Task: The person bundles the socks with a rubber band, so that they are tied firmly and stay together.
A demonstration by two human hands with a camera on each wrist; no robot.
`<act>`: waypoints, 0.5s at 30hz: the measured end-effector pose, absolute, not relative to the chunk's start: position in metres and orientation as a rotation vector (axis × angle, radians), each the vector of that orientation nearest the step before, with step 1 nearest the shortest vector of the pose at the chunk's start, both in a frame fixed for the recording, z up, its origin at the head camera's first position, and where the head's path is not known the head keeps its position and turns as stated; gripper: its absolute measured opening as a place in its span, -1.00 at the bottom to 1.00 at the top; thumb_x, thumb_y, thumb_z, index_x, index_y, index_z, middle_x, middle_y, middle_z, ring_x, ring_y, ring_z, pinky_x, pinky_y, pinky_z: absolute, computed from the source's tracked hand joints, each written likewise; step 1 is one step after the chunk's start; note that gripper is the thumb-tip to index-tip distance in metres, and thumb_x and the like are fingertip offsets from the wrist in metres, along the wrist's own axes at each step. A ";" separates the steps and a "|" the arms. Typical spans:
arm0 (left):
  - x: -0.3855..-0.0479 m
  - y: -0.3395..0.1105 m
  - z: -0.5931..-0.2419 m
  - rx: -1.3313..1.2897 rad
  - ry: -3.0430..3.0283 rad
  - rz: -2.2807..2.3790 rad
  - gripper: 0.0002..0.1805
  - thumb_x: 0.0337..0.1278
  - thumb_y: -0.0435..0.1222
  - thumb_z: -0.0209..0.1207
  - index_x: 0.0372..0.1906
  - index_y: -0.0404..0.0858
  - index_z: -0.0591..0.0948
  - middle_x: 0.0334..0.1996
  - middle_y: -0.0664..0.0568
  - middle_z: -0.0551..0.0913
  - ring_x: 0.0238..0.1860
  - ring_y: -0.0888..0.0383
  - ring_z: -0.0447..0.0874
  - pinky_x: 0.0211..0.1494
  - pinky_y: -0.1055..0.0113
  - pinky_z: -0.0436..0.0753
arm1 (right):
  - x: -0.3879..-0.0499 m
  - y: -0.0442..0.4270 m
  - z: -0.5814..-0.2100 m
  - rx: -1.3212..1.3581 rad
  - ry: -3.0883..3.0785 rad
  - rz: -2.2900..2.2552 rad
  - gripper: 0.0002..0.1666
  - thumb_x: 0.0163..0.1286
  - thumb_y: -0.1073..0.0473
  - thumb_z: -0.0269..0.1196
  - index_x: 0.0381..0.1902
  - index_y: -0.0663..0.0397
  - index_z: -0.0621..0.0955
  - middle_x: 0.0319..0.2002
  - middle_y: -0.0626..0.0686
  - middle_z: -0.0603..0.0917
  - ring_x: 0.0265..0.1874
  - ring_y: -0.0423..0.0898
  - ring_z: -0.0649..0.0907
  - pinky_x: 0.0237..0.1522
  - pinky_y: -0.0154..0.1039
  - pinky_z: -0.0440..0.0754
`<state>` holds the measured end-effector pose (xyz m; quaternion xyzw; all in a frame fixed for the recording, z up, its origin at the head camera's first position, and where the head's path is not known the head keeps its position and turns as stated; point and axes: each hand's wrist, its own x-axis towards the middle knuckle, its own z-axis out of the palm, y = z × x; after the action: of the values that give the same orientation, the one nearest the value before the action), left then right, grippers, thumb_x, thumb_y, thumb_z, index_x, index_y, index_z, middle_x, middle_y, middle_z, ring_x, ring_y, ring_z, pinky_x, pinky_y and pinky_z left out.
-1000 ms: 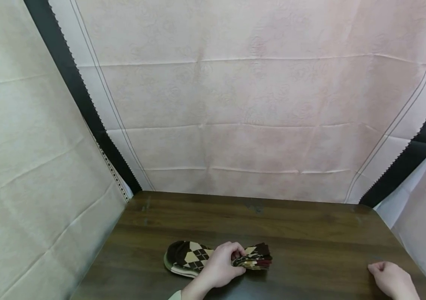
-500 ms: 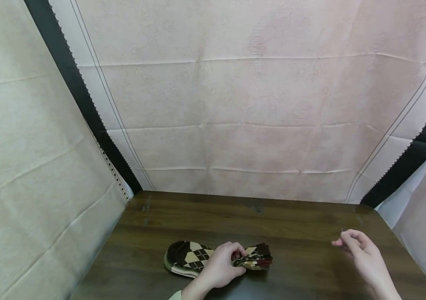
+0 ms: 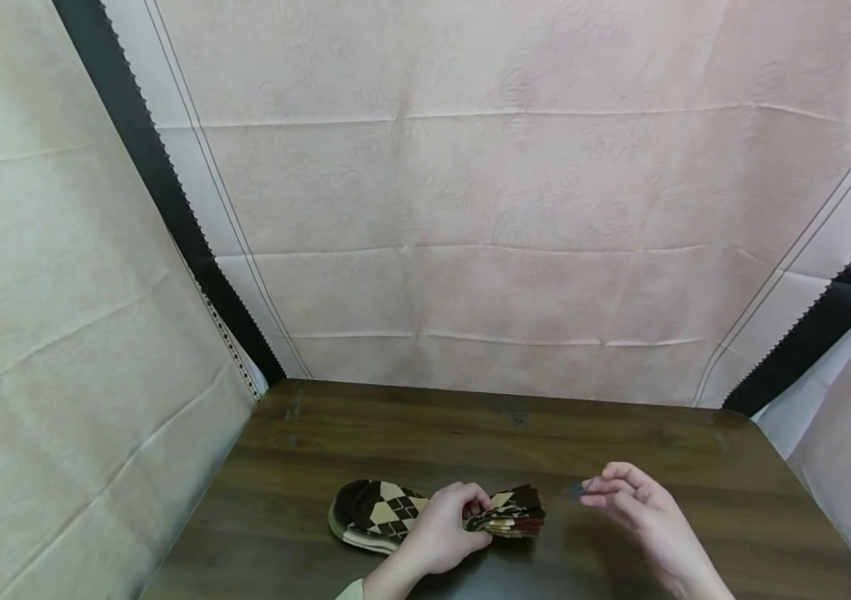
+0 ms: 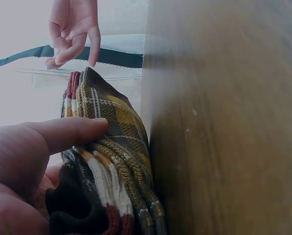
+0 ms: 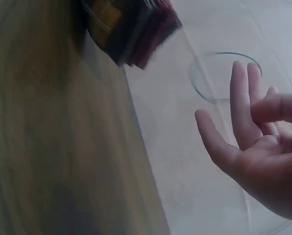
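A stack of folded argyle and plaid socks (image 3: 387,508), brown, cream, olive and dark red, lies along the wooden table. My left hand (image 3: 443,531) grips the stack around its middle, thumb on the near side. In the left wrist view the layered sock cuffs (image 4: 121,181) show close by the thumb. To the right of the stack, my right hand (image 3: 643,517) is raised above the table, apart from the socks. Between its thumb and fingers it pinches a thin bluish rubber band (image 5: 234,53), seen as an open loop in the right wrist view.
The brown wooden table (image 3: 395,425) has rounded far corners. Pale creased cloth (image 3: 500,192) hangs behind it, with more cloth at both sides. Dark strips (image 3: 222,292) run down the cloth's edges.
My right hand has moved left from the table's right side towards the socks, with the bluish band now visible at its fingertips. My left hand has kept its grip in the same place.
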<state>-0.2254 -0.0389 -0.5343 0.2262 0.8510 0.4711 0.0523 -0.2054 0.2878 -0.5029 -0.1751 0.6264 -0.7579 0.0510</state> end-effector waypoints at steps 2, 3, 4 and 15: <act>-0.225 -0.039 -0.534 0.692 2.596 1.430 -0.67 0.05 -0.37 0.56 -0.14 -0.01 0.70 -0.29 0.32 0.52 -0.25 0.36 0.45 -0.13 0.36 0.52 | -0.205 0.282 -0.505 -0.569 1.855 -2.312 -0.73 0.65 0.50 0.02 0.10 0.10 0.51 0.05 0.07 0.78 0.02 0.01 0.81 0.19 -0.17 0.70; -0.225 -0.039 -0.534 0.692 2.599 1.428 -0.67 0.04 -0.37 0.56 -0.14 -0.01 0.70 -0.30 0.32 0.52 -0.25 0.36 0.46 -0.13 0.36 0.53 | -0.205 0.279 -0.506 -0.586 1.815 -2.320 -0.70 0.64 0.51 0.02 0.11 0.07 0.51 0.07 0.05 0.78 0.04 0.00 0.80 0.21 -0.16 0.69; -0.225 -0.039 -0.534 0.694 2.603 1.424 -0.67 0.04 -0.37 0.56 -0.14 -0.01 0.70 -0.30 0.32 0.52 -0.25 0.36 0.46 -0.13 0.36 0.53 | -0.205 0.276 -0.507 -0.607 1.765 -2.332 -0.67 0.64 0.52 0.01 0.12 0.04 0.51 0.10 0.04 0.77 0.07 0.00 0.80 0.23 -0.15 0.67; -0.226 -0.039 -0.535 0.687 2.589 1.411 -0.68 0.08 -0.35 0.56 -0.14 0.01 0.70 -0.29 0.32 0.52 -0.25 0.36 0.46 -0.12 0.36 0.53 | -0.206 0.261 -0.512 -0.802 1.336 -2.516 -0.49 0.65 0.56 -0.24 0.16 -0.01 0.51 0.19 0.00 0.71 0.22 -0.09 0.69 0.29 -0.18 0.62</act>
<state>-0.2258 -0.0393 -0.5352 0.2265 0.8537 0.4654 0.0570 -0.2063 0.2609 -0.5118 -0.2698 0.4496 -0.8466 0.0909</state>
